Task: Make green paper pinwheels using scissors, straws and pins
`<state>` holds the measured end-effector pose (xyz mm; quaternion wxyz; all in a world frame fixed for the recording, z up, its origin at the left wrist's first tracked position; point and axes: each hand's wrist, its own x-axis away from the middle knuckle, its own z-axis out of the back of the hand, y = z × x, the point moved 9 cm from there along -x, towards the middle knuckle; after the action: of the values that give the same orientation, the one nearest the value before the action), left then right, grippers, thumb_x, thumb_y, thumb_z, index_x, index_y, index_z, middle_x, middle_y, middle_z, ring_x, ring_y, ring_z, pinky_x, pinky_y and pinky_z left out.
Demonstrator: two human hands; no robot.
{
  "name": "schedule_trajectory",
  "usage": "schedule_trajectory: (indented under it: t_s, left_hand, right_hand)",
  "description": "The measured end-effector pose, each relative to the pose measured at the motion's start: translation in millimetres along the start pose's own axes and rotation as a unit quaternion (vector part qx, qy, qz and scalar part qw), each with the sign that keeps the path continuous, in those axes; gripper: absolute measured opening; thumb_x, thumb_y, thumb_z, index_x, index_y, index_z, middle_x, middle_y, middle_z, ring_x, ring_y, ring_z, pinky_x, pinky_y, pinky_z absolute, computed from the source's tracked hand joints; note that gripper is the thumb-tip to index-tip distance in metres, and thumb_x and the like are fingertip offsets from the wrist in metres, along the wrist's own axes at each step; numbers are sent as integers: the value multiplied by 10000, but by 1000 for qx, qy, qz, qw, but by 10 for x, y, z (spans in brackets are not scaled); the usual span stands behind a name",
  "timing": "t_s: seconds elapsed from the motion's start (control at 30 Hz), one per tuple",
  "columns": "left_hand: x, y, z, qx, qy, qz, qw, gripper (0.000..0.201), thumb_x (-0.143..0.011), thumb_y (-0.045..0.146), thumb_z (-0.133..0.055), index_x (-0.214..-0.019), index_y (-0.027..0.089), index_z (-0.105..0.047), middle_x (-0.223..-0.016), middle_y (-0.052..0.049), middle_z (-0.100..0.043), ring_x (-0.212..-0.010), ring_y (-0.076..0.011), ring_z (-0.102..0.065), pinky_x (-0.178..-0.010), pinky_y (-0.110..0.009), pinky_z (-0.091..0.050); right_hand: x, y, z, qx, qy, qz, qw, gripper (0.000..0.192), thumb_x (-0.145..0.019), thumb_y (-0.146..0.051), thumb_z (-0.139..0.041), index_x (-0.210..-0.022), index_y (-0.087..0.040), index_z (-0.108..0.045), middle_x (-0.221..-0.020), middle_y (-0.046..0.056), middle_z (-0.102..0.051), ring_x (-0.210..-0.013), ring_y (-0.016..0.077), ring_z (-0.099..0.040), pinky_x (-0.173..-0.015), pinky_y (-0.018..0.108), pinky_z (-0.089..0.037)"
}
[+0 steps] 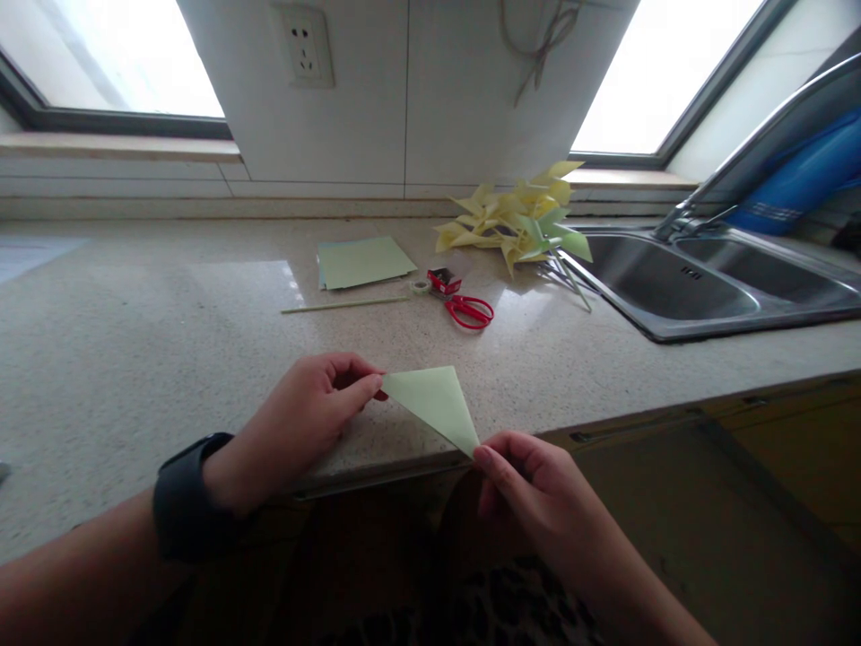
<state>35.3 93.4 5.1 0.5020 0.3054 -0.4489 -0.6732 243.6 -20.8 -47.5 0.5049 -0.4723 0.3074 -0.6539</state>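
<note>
A pale green sheet of paper (437,399), folded into a triangle, is held at the counter's front edge. My left hand (319,404) pinches its left corner between thumb and fingers. At the lower right corner, my right hand (525,480) pinches the paper the same way. The fold runs between both hands, and the square corner points away from me. Farther back lie red-handled scissors (469,312), a small red box (444,281), a roll of tape (421,287) and a thin stick (344,305).
A stack of pale green paper (367,262) lies behind the stick. Several yellow and green paper pinwheels (517,220) are piled near the wall. To the right is a steel double sink (663,269) with a faucet (679,220). The speckled counter (168,359) ends just below my hands.
</note>
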Motion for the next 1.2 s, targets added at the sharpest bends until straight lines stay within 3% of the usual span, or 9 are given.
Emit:
schedule_trajectory:
  t_s: [0.17,0.27,0.43,0.6,0.73,0.83,0.93,1.07,1.2]
  left_hand:
    - [61,159,12,-162,12,-87,983,125,-822,339,-709,-796,243,-784,-700,-38,-721,-615,-212,-608,-577,-287,-393]
    - [104,207,27,-202,34,-129,970,94,-807,320,-720,-788,254,-784,-719,-47,-712,-670,-239,-606,-623,-311,-396]
    - [120,213,-44,-260,10,-150,954,108,-845,305,-666,-777,242,-720,-768,-49,-702,-742,-252,-614,-683,-336,-416]
    - [120,218,-90,-312,-6,-146,939,165,-896,318,-615,-764,229,-659,-774,-57,-683,-752,-256,-624,-682,-345,-431]
    - [144,219,-123,-352,-13,-145,925,160,-920,325,-591,-951,185,-661,-943,-103,-686,-899,-299,-630,-791,-414,-482]
    - [255,373,-222,-372,-2,-236,898,303,-924,284,-585,-1177,123,-634,-1137,-156,-659,-1070,-330,-582,-943,-481,-473]
    - [392,452,-415,-365,-49,-313,875,410,-951,216,-541,-1351,134,-573,-1338,-160,-607,-1212,-319,-539,-1046,-481,-444]
    - [447,379,-571,-372,-117,-319,864,406,-996,181,-486,-1392,172,-574,-1464,-138,-563,-1275,-308,-534,-1077,-495,-438]
    - [422,336,-573,-369,-131,-312,866,378,-1009,201,-503,-1375,194,-599,-1424,-100,-611,-1236,-283,-547,-1062,-481,-456]
  right_hand:
    - [10,47,58,-17,10,-20,1000,413,-946,-527,-538,-714,-196,-625,-621,28,-671,-544,122,-569,-514,239,-426]
    - [-6,57,115,-12,30,-25,999,413,-923,-544,-555,-708,-201,-637,-615,27,-666,-538,130,-579,-508,247,-434]
    - [-50,-1,246,56,78,-8,995,377,-910,-505,-572,-687,-212,-652,-608,22,-666,-533,139,-575,-527,266,-434]
    - [-103,32,292,138,74,-22,987,379,-959,-433,-504,-684,-221,-657,-635,34,-694,-561,149,-584,-554,282,-411]
    - [-88,21,334,192,88,-8,977,391,-971,-425,-484,-677,-228,-651,-639,36,-691,-578,160,-585,-562,297,-387]
    - [-85,-62,347,223,83,4,971,362,-965,-408,-499,-688,-235,-656,-637,37,-695,-563,165,-585,-555,304,-375]
    - [-126,-194,337,263,59,13,963,342,-948,-387,-530,-658,-238,-632,-604,39,-676,-539,171,-578,-539,310,-359]
    - [-187,-364,306,339,31,42,939,311,-945,-347,-542,-670,-234,-631,-645,53,-696,-538,167,-569,-535,312,-340]
    - [-166,-474,295,401,38,79,912,302,-967,-371,-520,-724,-233,-633,-710,45,-721,-583,173,-607,-554,307,-347]
